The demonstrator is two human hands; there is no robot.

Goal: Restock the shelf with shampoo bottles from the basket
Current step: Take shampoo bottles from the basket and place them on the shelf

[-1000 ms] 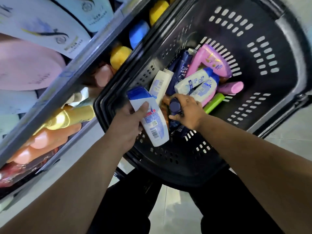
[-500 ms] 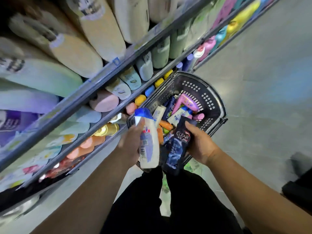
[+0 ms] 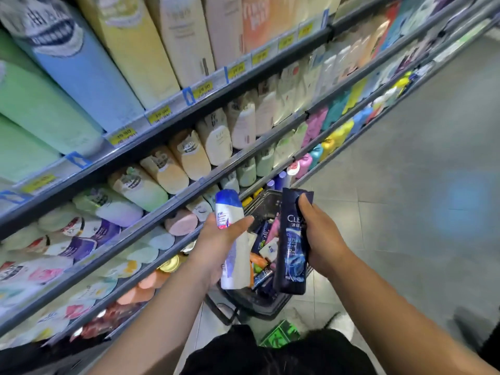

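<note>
Far left there's the grey metal shelf, several tiers packed with pastel shampoo bottles, big green, blue and cream ones up top and smaller ones lower down. The yellow price tags along the rails are too blurry to read.

The left hand has its fingers wrapped round a white plastic shampoo bottle with a blue cap. It's got a red and blue label, but I can't make out the text.

Behind both hands is the black plastic shopping basket on the grey tiled floor, loaded with loose bottles in pink, orange, white and navy.

The right hand grips a dark blue shampoo bottle above the basket. Its label shows "CLEA", with the rest hidden by the thumb.
</note>
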